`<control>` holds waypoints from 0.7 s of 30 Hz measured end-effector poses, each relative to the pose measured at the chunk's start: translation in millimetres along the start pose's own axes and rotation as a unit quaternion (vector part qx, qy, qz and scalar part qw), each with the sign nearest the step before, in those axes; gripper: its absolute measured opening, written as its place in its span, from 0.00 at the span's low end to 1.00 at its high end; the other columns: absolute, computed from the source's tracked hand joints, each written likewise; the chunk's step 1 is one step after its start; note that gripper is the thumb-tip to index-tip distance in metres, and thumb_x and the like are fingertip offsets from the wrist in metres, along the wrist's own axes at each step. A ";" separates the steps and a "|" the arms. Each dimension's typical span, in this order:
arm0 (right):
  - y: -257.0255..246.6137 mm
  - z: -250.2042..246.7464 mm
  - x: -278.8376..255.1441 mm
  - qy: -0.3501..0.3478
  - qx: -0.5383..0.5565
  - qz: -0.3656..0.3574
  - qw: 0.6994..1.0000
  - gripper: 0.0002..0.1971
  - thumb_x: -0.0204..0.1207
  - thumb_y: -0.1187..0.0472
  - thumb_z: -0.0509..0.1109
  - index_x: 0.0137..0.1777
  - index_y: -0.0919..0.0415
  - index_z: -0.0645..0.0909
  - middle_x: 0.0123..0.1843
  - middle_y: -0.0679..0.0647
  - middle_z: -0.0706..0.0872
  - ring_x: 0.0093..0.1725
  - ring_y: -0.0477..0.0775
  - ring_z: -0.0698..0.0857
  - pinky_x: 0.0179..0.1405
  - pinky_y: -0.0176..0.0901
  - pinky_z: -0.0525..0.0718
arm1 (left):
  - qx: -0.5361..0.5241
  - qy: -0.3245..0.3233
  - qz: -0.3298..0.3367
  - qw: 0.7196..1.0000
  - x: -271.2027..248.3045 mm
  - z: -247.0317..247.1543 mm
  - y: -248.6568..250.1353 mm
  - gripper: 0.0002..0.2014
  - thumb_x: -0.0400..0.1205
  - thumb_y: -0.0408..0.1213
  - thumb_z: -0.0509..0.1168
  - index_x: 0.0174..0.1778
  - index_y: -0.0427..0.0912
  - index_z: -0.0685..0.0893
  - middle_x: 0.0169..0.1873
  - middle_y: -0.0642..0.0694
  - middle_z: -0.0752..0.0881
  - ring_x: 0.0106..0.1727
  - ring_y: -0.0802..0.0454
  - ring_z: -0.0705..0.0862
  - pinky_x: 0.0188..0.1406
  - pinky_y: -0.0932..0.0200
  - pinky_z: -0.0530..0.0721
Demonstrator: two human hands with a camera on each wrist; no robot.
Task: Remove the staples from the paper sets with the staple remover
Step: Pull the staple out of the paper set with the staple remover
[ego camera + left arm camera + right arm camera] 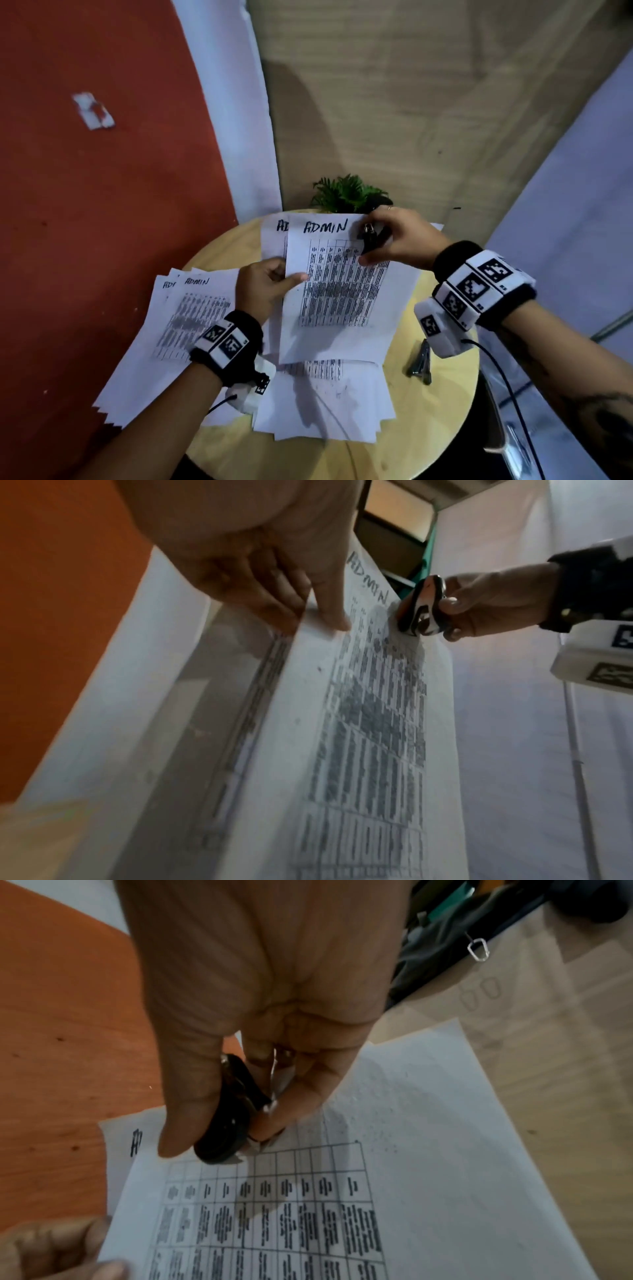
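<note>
A white paper set (342, 291) headed "ADMIN" with a printed table is lifted above the round wooden table (442, 411). My left hand (270, 284) pinches its left edge, thumb on top (329, 607). My right hand (394, 240) grips a black staple remover (371, 236) at the sheet's top right corner. The remover (421, 607) shows black and silver claws against the paper (359, 723). In the right wrist view thumb and fingers squeeze the remover (232, 1118) just above the table header of the sheet (394, 1177).
More "ADMIN" sheets (164, 335) fan out at the left and hang over the table's edge. Another pile (325, 401) lies under the held set. A grey metal stapler (419, 363) lies at the right. A small green plant (349, 193) stands at the back.
</note>
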State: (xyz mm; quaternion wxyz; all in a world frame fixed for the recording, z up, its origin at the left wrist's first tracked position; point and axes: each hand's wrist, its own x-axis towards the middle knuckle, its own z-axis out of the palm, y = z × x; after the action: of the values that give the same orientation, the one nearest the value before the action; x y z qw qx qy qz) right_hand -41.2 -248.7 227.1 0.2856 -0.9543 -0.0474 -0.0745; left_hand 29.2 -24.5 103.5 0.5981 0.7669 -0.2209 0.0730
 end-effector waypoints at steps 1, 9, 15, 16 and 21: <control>-5.3 -7.0 -2.8 -0.003 0.004 -0.007 1.000 0.26 0.58 0.58 0.85 0.56 0.64 0.84 0.48 0.55 0.81 0.49 0.57 0.83 0.51 0.49 0.80 | 0.023 0.037 0.016 0.999 1.1 -7.0 7.8 0.16 0.63 0.55 0.77 0.23 0.52 0.78 0.20 0.55 0.77 0.24 0.59 0.73 0.31 0.61 0.73; -52.6 -57.0 -26.8 -0.005 0.024 -0.057 0.998 0.25 0.56 0.58 0.85 0.54 0.64 0.84 0.49 0.58 0.83 0.45 0.55 0.83 0.54 0.56 0.81 | -0.110 0.073 0.036 0.991 24.5 -36.6 111.2 0.31 0.54 0.49 0.84 0.52 0.51 0.81 0.49 0.54 0.85 0.54 0.48 0.84 0.57 0.59 0.82; -72.3 -80.6 -45.2 0.020 0.059 -0.105 0.993 0.25 0.56 0.58 0.84 0.53 0.65 0.84 0.48 0.59 0.84 0.43 0.51 0.83 0.54 0.59 0.81 | -0.165 0.039 0.065 0.983 6.6 -40.2 157.0 0.08 0.70 0.36 0.75 0.44 0.43 0.88 0.40 0.55 0.92 0.48 0.53 0.90 0.56 0.54 0.85; -74.6 -83.4 -46.9 0.019 0.056 -0.109 0.992 0.26 0.55 0.56 0.84 0.53 0.65 0.84 0.48 0.59 0.84 0.43 0.52 0.83 0.54 0.59 0.81 | -0.169 0.034 0.065 0.983 4.9 -40.9 162.2 0.07 0.71 0.34 0.74 0.44 0.43 0.88 0.40 0.55 0.92 0.47 0.54 0.90 0.54 0.57 0.85; -80.3 -97.5 -54.4 0.016 0.071 -0.125 0.989 0.34 0.51 0.37 0.81 0.52 0.61 0.85 0.48 0.57 0.85 0.45 0.50 0.83 0.55 0.57 0.82 | -0.168 0.014 0.077 0.983 -2.0 -44.7 185.6 0.08 0.74 0.31 0.72 0.48 0.36 0.88 0.42 0.51 0.92 0.47 0.55 0.90 0.53 0.61 0.85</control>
State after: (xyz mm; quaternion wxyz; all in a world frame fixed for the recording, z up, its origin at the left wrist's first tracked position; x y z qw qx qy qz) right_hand -116.7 -238.3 341.6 0.3421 -0.9167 -0.1674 -0.1210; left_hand -44.9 -16.2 279.3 0.7138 0.6356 -0.2796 0.0914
